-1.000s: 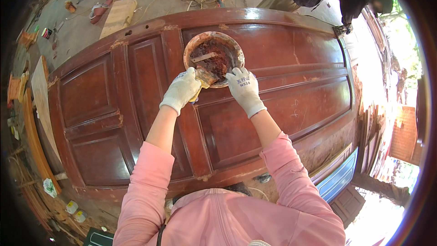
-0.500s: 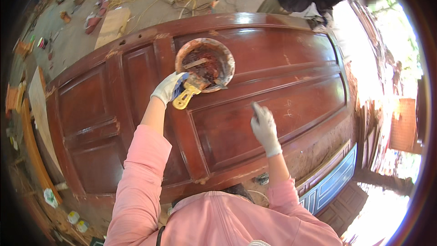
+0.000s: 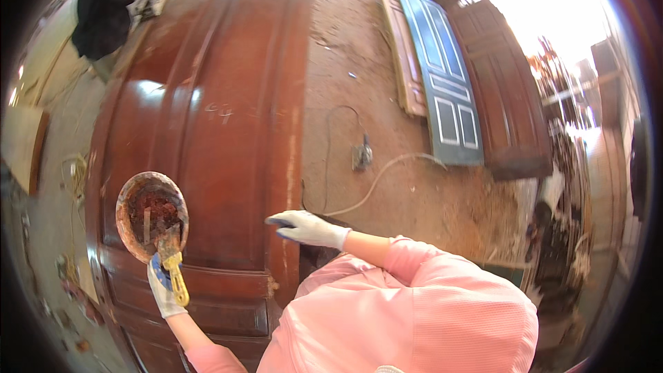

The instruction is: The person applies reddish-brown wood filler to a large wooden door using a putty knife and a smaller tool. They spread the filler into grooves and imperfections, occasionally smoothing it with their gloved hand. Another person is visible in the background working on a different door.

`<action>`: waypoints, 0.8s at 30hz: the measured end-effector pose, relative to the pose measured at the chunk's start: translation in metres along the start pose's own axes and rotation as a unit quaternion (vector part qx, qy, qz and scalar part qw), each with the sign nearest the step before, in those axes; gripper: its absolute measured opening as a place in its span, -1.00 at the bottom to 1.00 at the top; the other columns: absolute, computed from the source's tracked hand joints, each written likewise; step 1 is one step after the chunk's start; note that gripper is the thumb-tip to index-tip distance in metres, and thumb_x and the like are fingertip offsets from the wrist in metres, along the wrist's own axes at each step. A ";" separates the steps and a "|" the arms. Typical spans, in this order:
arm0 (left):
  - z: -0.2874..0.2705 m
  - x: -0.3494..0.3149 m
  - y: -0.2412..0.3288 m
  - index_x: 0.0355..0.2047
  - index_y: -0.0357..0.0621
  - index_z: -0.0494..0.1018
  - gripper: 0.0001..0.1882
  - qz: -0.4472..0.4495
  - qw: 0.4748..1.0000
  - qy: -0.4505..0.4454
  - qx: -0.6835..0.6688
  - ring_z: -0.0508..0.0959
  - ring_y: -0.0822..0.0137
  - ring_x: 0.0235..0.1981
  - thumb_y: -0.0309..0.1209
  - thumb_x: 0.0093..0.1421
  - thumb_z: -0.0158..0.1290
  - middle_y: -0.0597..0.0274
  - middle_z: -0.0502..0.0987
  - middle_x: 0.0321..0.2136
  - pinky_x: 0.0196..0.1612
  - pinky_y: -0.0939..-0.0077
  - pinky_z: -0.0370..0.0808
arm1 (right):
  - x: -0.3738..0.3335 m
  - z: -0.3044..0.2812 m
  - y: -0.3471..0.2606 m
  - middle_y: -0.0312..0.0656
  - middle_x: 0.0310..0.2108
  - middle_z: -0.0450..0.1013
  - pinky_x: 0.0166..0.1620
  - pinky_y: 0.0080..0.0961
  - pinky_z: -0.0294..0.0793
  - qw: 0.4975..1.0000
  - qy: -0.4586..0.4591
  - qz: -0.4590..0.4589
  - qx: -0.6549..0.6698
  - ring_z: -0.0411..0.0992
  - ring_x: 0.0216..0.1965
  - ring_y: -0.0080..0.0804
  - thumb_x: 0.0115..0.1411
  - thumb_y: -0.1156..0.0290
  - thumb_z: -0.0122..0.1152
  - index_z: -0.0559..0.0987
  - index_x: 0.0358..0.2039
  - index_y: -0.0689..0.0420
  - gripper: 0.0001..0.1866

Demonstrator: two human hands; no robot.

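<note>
My left hand (image 3: pixel 163 290), in a white glove with a blue palm, is closed on the near rim of a bowl (image 3: pixel 124 224) smeared with reddish-brown paste. A putty knife (image 3: pixel 175 276) with a yellow handle lies across that rim beside my thumb, its blade in the paste. Another flat strip (image 3: pixel 146 224) stands in the bowl. Under it lies a large reddish-brown panelled door (image 3: pixel 228 166) with pale chalk marks. My right hand (image 3: pixel 307 228), gloved too, hovers by the door's right edge, fingers stretched out, holding nothing that I can see.
A corded power tool (image 3: pixel 362 155) and a pale hose (image 3: pixel 387 166) lie on the dirt floor to the right. Beyond are a blue panelled door (image 3: pixel 442 76) and a brown door (image 3: pixel 501 90). A person in dark clothes (image 3: pixel 103 10) is at the far left.
My view has turned right, so the door now runs away from me and the blue door shows fully. My right hand has moved from over the panel to the door's edge. My left keeps the bowl.
</note>
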State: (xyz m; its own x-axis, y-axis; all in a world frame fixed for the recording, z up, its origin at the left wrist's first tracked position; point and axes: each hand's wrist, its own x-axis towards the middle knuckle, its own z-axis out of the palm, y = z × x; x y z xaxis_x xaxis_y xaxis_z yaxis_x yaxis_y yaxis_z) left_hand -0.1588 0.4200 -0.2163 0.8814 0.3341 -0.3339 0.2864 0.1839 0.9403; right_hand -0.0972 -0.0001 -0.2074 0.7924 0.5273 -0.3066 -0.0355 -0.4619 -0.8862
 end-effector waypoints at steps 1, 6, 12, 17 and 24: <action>0.002 -0.013 0.023 0.03 -0.17 0.46 -0.69 -0.011 1.000 -0.023 0.010 0.55 0.45 -0.22 -0.24 0.44 -0.05 0.30 0.55 -0.16 -0.15 0.54 0.53 | -0.006 0.017 -0.034 -0.04 0.03 0.53 0.15 -0.29 0.44 0.997 0.001 0.017 0.076 0.48 0.09 -0.18 0.34 0.24 0.14 0.41 0.28 0.11 -0.47; 0.039 -0.028 0.105 -0.03 -0.19 0.50 -0.71 0.004 0.985 -0.169 0.039 0.55 0.44 -0.21 -0.27 0.46 -0.09 0.28 0.52 -0.20 -0.12 0.51 0.52 | 0.005 0.092 -0.137 -0.23 -0.14 0.45 -0.18 -0.55 0.49 0.838 0.073 0.079 0.535 0.41 -0.27 -0.60 0.38 0.06 0.19 0.00 0.49 0.09 -0.15; 0.030 0.007 0.148 0.10 -0.19 0.39 -0.70 -0.116 0.949 -0.291 0.040 0.52 0.42 -0.07 -0.33 0.45 -0.05 0.28 0.51 -0.08 0.04 0.45 0.47 | 0.011 0.138 -0.215 -0.31 -0.06 0.43 -0.11 -0.59 0.50 0.743 0.270 0.027 0.612 0.42 -0.16 -0.64 0.38 0.24 0.15 0.14 0.42 0.11 -0.31; 0.026 0.070 0.163 0.14 -0.17 0.33 -0.67 -0.236 0.865 -0.443 0.014 0.59 0.34 -0.07 -0.33 0.44 -0.02 0.20 0.55 -0.05 -0.01 0.37 0.57 | 0.046 0.195 -0.219 -0.33 -0.14 0.50 -0.16 -0.59 0.55 0.670 0.445 0.043 0.592 0.47 -0.19 -0.64 0.35 0.44 0.04 0.40 0.24 0.15 -0.55; 0.033 0.153 0.250 0.43 -0.03 0.03 -0.34 -0.298 0.721 -0.604 0.163 0.58 0.21 -0.04 -0.18 0.44 -0.01 0.00 0.46 0.09 -0.03 0.31 0.58 | 0.101 0.245 -0.266 -0.29 -0.39 0.50 -0.46 -0.48 0.64 0.397 0.668 0.073 0.626 0.53 -0.49 -0.44 0.34 0.48 0.02 0.47 0.06 0.16 -0.71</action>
State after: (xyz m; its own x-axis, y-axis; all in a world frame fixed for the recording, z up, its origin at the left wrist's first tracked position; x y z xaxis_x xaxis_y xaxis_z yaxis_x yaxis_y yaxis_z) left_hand 0.0602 0.4869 -0.0305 0.1919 -0.7997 -0.5689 0.6490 -0.3314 0.6848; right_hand -0.1575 0.3505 -0.0878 0.3126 -0.6739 -0.6694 0.2467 0.7381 -0.6279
